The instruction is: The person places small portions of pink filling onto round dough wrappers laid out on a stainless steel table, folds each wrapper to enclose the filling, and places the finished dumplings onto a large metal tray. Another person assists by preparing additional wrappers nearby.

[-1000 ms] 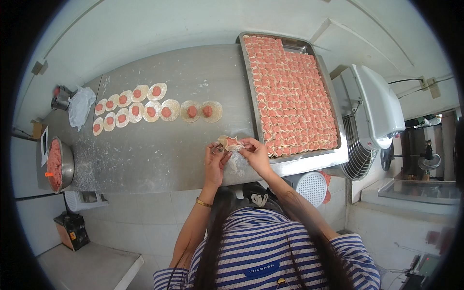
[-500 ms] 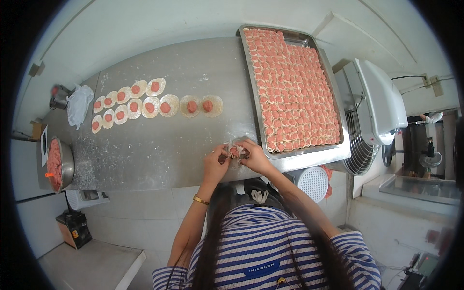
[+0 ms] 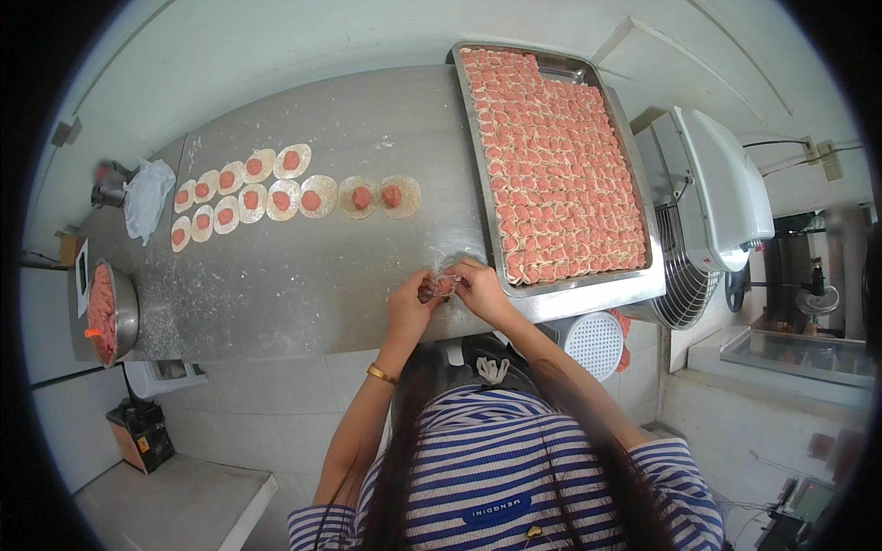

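Fingers of your left hand [image 3: 410,305] and right hand [image 3: 482,290] pinch one meat-filled wrapper [image 3: 446,286]. Gather its edge evenly, pressing lightly.

On the striped shirt [image 3: 505,441] at the near side, a dark blue oblong patch [image 3: 496,511] is bearing one line of pale capital letters. On the black box [image 3: 152,421] at the near left, an orange label [image 3: 142,444] is showing marks too small for reading.

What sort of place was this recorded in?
Probably a commercial food kitchen: a long grey metal worktable, a rectangular steel tray packed with pink-filled dumplings, and a round steel bowl of pink filling.
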A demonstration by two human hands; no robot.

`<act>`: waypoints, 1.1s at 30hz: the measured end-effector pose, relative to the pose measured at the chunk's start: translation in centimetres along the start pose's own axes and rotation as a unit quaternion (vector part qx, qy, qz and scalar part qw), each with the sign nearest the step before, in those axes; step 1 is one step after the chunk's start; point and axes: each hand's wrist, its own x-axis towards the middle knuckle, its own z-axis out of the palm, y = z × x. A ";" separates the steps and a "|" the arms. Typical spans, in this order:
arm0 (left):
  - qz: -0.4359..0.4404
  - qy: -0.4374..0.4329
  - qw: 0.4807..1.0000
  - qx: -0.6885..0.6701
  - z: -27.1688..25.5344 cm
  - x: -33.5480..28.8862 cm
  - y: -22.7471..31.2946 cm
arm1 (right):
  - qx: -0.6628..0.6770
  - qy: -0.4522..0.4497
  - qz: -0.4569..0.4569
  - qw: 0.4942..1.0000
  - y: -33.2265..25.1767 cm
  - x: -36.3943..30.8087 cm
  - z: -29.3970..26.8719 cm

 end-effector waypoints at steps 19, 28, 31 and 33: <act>0.063 -0.031 0.997 0.036 -0.2 0.0 1.1 | -0.117 -0.014 0.011 0.993 -0.1 -1.1 0.0; 0.025 -0.092 0.995 -0.020 -0.3 0.5 0.1 | -0.063 -0.003 -0.021 0.998 -1.5 -1.2 -1.1; 0.024 -0.099 0.994 0.035 -0.2 0.7 0.7 | -0.071 -0.040 -0.035 0.996 -0.8 -0.9 -0.5; 0.021 -0.109 0.992 0.057 -0.3 0.8 0.9 | -0.051 -0.017 -0.051 0.997 -0.5 -0.9 -0.5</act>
